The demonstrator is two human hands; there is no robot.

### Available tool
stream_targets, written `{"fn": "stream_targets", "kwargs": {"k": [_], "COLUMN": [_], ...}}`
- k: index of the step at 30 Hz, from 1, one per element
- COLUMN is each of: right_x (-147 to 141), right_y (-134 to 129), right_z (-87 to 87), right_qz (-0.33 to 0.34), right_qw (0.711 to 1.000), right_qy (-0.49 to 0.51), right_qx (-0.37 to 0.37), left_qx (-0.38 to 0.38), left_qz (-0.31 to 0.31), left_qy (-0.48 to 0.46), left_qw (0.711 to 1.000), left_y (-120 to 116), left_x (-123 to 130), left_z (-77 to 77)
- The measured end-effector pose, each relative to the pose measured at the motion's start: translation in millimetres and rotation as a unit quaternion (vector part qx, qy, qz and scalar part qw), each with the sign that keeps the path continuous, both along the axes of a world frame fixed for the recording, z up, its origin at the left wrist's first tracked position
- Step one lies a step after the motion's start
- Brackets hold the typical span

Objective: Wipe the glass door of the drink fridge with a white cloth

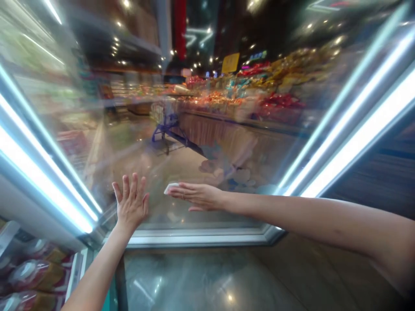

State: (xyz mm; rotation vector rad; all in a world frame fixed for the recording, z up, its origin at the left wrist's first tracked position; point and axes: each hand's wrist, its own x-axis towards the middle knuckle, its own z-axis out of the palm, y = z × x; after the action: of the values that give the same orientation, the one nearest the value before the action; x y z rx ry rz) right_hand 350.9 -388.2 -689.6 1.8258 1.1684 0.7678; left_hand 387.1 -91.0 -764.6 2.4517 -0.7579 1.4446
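A large glass door pane (152,211) stands in front of me, with a pale frame along its bottom edge. My left hand (130,203) lies against the lower left of the glass, fingers spread and nothing in it. To its right, my right hand (197,196) is stretched flat and points left. Under its fingertips a small white cloth or tissue (171,187) is pressed to the glass; part of it is hidden by the fingers.
Bright light strips (366,138) run along both sides of the pane. Packaged goods (32,274) sit on shelves at the lower left. Beyond or mirrored in the glass are a shopping cart (168,125) and blurred store displays.
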Motion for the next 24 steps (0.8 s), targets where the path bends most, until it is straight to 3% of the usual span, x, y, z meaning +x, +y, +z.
{"fn": "stream_targets", "kwargs": {"k": [2, 4, 7, 9, 10, 12, 14, 15, 18, 20, 24], "right_x": [9.1, 17.4, 25.9, 30.5, 32.6, 35.6, 36.3, 36.0, 37.0, 39.8, 42.2], "right_y": [15.8, 29.4, 42.0, 49.1, 53.6, 64.3, 73.8, 76.9, 80.4, 83.2, 95.5], "right_z": [-0.1, -2.7, 0.7, 19.4, 33.1, 61.0, 78.2, 81.2, 81.2, 87.4, 111.6], "right_qz": [-0.007, 0.000, 0.067, 0.104, 0.105, 0.070, 0.027, 0.020, 0.061, 0.077, 0.013], "right_qw": [0.995, 0.989, 0.996, 0.994, 0.993, 0.988, 0.981, 0.985, 0.998, 0.996, 0.991], "right_qy": [-0.030, -0.044, -0.032, -0.026, -0.031, -0.050, -0.053, -0.043, 0.004, 0.004, -0.028], "right_qx": [0.093, 0.138, 0.053, 0.018, 0.037, 0.126, 0.184, 0.166, -0.011, -0.040, 0.132], "left_qx": [-0.007, -0.016, -0.024, -0.030, -0.035, -0.047, -0.058, -0.061, -0.066, -0.079, -0.117], "left_qz": [0.007, 0.014, 0.018, 0.020, 0.022, 0.026, 0.030, 0.031, 0.030, 0.028, 0.031], "left_qy": [-0.007, -0.013, -0.021, -0.025, -0.027, -0.030, -0.033, -0.035, -0.043, -0.045, -0.045], "left_qw": [1.000, 1.000, 0.999, 0.999, 0.999, 0.998, 0.997, 0.997, 0.996, 0.996, 0.992], "left_y": [8.4, 16.0, 25.4, 30.0, 31.8, 34.4, 35.8, 36.0, 33.7, 28.8, 13.5], "left_x": [0.8, 2.5, 6.0, 8.0, 8.7, 9.6, 9.9, 10.0, 10.7, 11.6, 13.4], "left_z": [-0.4, 0.7, 2.5, 3.5, 4.1, 6.0, 9.3, 11.5, 19.4, 24.9, 34.7]}}
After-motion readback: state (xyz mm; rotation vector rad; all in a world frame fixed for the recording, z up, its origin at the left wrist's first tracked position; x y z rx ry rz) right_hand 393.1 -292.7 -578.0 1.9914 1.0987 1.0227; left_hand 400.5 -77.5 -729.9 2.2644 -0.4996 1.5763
